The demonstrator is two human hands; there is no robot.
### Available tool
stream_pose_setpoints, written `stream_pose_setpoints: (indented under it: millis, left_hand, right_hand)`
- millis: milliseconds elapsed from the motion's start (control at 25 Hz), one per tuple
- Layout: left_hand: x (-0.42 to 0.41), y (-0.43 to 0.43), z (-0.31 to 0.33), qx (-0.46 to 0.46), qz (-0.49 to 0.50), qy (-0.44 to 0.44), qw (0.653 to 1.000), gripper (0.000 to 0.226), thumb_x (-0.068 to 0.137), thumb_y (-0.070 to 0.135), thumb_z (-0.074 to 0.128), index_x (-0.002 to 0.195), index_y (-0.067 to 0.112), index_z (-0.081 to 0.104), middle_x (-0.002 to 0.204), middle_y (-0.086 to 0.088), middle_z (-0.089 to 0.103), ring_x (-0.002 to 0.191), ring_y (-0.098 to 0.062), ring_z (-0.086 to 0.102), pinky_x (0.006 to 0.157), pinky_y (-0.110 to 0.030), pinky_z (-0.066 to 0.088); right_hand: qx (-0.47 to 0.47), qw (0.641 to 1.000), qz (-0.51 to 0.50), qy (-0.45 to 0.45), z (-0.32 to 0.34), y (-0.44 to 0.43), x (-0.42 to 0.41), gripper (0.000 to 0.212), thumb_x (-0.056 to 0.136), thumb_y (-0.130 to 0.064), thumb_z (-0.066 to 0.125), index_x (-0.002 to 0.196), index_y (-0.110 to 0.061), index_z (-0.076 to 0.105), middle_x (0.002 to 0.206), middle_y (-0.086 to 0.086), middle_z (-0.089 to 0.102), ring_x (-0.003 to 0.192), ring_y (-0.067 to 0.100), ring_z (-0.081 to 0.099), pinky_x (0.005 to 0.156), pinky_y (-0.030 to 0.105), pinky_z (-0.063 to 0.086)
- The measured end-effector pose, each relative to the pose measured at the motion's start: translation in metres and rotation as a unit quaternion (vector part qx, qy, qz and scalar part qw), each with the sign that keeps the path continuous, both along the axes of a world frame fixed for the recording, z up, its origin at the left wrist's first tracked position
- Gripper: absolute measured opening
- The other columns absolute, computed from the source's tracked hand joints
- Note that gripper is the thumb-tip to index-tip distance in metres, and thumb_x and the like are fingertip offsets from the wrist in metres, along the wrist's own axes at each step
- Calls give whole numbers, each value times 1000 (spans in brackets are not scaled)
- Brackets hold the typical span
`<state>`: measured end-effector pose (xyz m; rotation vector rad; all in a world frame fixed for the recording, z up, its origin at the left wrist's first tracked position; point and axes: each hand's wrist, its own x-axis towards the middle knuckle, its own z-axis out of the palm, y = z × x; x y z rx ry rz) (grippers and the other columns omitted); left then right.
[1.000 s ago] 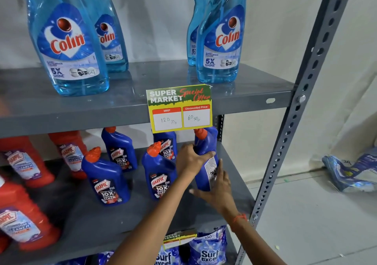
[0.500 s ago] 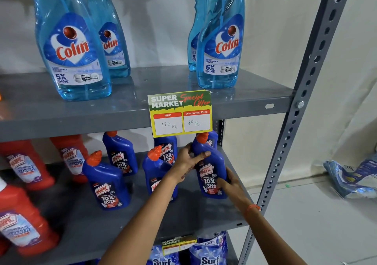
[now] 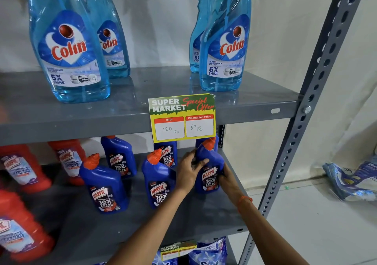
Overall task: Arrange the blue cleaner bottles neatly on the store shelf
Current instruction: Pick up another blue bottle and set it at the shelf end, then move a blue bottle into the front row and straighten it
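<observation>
Both hands grip one dark-blue plastic cleaner bottle with an orange cap [image 3: 209,170] (label facing out); left hand [image 3: 188,170] clasps its shoulder; right hand [image 3: 228,180], seemingly, its side; it stands upright on the grey metal shelf [image 3: 183,222].

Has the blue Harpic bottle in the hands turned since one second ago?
Yes. The held Harpic bottle now faces its label forward, where its side faced out before; it stands under the price card, near the shelf's right end.

Six dark blue plastic Harpic cleaner bottles with orange-red caps stand upright on the grey metal middle shelf [image 3: 142,230]. Held bottle [image 3: 210,173] stands at its right end; second bottle [image 3: 158,185] just left; third [image 3: 105,189] further left. Back row: fourth [image 3: 120,156], fifth [image 3: 168,154], sixth [image 3: 216,142] mostly hidden.
</observation>
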<state>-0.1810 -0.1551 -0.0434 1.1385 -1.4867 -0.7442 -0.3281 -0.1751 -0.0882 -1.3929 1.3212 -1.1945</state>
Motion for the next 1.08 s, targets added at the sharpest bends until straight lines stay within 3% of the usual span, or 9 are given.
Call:
stream_pose_setpoints:
  millis: [120,160,280,320,440,520,720,880,1080]
  left_hand:
    - [-1,5,-12,26,17,-16,999,33,82,24,68,109,8,58,101,-8,68,92,-18,66,78,-17,53]
    - [-1,7,-18,41,22,-16,999,30,81,23,69,103,6,59,96,-10,68,89,-22,66,76,-18,52]
    - [-1,7,-32,83,22,-7,996,27,82,23,69,97,2,61,94,-19,70,89,-31,66,80,-43,55]
    - [-1,6,-34,85,19,-14,996,26,82,23,68,97,3,62,94,-19,71,88,-31,67,79,-44,54]
    - [-5,10,-34,73,8,-50,996,24,83,23,67,98,4,64,93,-17,72,87,-29,68,75,-35,53]
    - [-11,19,-36,72,10,-62,995,26,83,21,67,99,1,64,95,-20,73,88,-32,68,75,-38,54]
    - [-30,53,-39,49,36,-95,994,21,83,16,66,90,-3,62,89,-22,72,80,-34,68,64,-29,46]
    - [-40,75,-37,65,35,-85,994,23,83,19,67,91,-2,63,91,-20,73,81,-31,69,69,-40,55]
    - [-48,92,-37,60,41,-77,994,21,82,20,68,86,0,64,86,-18,73,71,-20,64,55,-21,44]
  right_hand:
    - [3,999,-42,30,3,4,3,38,86,14,36,118,0,51,110,20,61,96,21,56,89,42,50]
    - [2,998,-57,37,5,6,5,36,85,15,36,116,2,52,109,23,61,94,22,55,89,44,50]
    - [17,996,-70,48,9,16,5,36,85,15,36,116,5,51,111,25,60,98,30,56,94,52,48]
    - [19,997,-67,42,9,19,4,38,85,16,35,118,4,50,115,27,59,100,32,55,95,54,47]
    - [14,997,-71,39,5,34,-3,48,82,18,33,125,-1,47,116,18,59,102,24,54,92,42,48]
    - [28,994,-81,68,2,47,-9,50,82,13,34,126,-7,47,113,9,58,100,20,54,87,34,47]
    - [32,995,-95,28,-3,77,-20,44,84,11,34,121,-6,48,118,19,60,106,30,58,94,44,50]
    - [18,994,-105,-11,-4,99,-26,46,78,15,34,116,-5,51,112,21,62,101,33,59,89,46,52]
    - [11,994,-105,-28,-5,116,-34,46,77,14,36,115,-7,52,105,11,62,90,19,58,72,21,49]
